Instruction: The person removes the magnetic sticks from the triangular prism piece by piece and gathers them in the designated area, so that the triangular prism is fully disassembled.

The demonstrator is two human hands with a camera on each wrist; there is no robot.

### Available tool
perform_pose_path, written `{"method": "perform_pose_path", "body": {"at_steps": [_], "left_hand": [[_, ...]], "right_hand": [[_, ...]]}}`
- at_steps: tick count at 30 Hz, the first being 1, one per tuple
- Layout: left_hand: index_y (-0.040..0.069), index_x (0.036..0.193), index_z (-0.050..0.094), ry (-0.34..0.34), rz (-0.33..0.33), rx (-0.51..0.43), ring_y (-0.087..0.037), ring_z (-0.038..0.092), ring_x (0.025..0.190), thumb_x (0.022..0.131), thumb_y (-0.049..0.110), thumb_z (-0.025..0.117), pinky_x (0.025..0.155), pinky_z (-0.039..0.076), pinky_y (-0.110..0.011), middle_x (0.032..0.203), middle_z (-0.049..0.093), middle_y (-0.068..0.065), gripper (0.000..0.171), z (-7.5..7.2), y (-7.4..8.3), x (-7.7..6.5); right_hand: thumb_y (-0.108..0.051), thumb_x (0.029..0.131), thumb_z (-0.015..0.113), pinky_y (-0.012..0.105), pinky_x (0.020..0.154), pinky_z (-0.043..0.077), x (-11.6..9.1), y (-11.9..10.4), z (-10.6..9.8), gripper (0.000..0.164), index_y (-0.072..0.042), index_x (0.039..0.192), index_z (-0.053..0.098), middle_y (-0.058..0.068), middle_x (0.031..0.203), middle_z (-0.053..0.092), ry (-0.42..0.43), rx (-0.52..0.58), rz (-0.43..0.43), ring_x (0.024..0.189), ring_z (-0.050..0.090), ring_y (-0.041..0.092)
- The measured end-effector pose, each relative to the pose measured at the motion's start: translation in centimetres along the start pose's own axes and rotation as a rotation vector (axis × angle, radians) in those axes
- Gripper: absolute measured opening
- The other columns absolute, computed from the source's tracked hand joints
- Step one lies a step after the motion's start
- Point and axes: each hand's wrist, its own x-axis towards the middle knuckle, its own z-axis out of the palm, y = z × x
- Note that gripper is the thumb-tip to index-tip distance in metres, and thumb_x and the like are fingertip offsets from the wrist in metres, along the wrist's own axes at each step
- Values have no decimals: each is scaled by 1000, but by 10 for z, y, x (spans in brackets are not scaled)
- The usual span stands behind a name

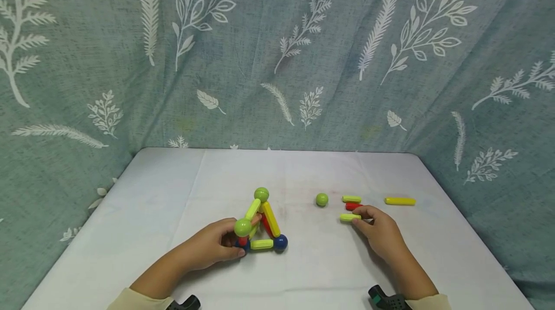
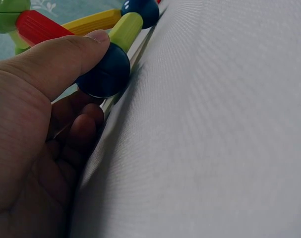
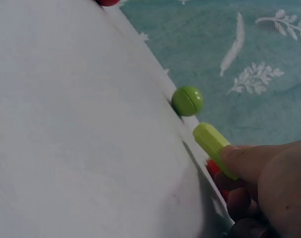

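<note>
My left hand [image 1: 212, 245] grips the near-left corner of a structure of rods and balls. Its thumb lies against a dark blue ball [image 2: 105, 72], with the other fingers partly hidden. Green balls [image 1: 261, 194] sit at the raised corners, and yellow [image 1: 271, 219], red and yellow-green rods [image 1: 262, 244] link them to the blue balls [image 1: 280, 242] at table level. On the right, my right hand [image 1: 381, 233] pinches a short yellow-green rod [image 3: 210, 141] between thumb and fingers. Just beyond it lies a red rod [image 1: 353, 206], partly covered by the fingers.
A loose green ball [image 1: 322, 199] stands between the structure and my right hand. Another yellow-green rod [image 1: 351, 199] lies behind the red one, and a longer yellow rod [image 1: 400, 201] is farther right. White cloth [image 1: 312, 271] covers the table; a patterned curtain [image 1: 243, 59] hangs behind.
</note>
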Motion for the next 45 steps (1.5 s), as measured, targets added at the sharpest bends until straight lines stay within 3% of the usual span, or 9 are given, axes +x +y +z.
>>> {"method": "perform_pose_path", "body": {"at_steps": [5,12,20,31,34,45], "left_hand": [[29,108,66,6,-5,-20,-17,58,86,87,33,87,73,52,-29,98,61,1,31,1,0,0],[28,103,63,2,-6,-8,-15,58,83,86,35,88,71,51,-29,95,61,1,31,2,-2,-1],[27,107,65,4,-3,-13,-15,59,85,86,35,87,72,52,-29,97,62,3,32,1,-3,0],[27,108,65,1,-22,-18,-16,60,86,86,35,87,72,53,-30,98,63,3,32,0,-2,-1],[27,114,66,-1,-29,-28,-17,59,87,86,34,87,73,52,-30,99,64,4,35,-1,-2,0],[27,108,65,1,-15,-7,-16,58,85,86,35,87,72,52,-29,97,63,4,32,-1,-1,-1]], "right_hand": [[-30,99,74,45,88,52,3,5,-6,29,-19,126,70,5,127,69,4,-17,5,108,61,25],[-25,101,72,37,80,53,1,11,-5,24,-19,123,68,8,134,67,27,-8,12,108,63,25],[-18,100,72,39,82,54,2,12,-3,23,-16,123,68,12,136,66,48,11,37,108,63,27],[-12,98,72,32,70,48,8,11,1,25,-14,123,69,14,134,64,69,14,61,94,56,26],[-12,98,71,32,71,48,9,11,1,25,-14,123,69,14,135,64,76,9,67,94,56,26],[-14,98,72,38,78,51,8,12,5,29,-14,127,69,13,135,65,108,-13,58,101,58,27]]}}
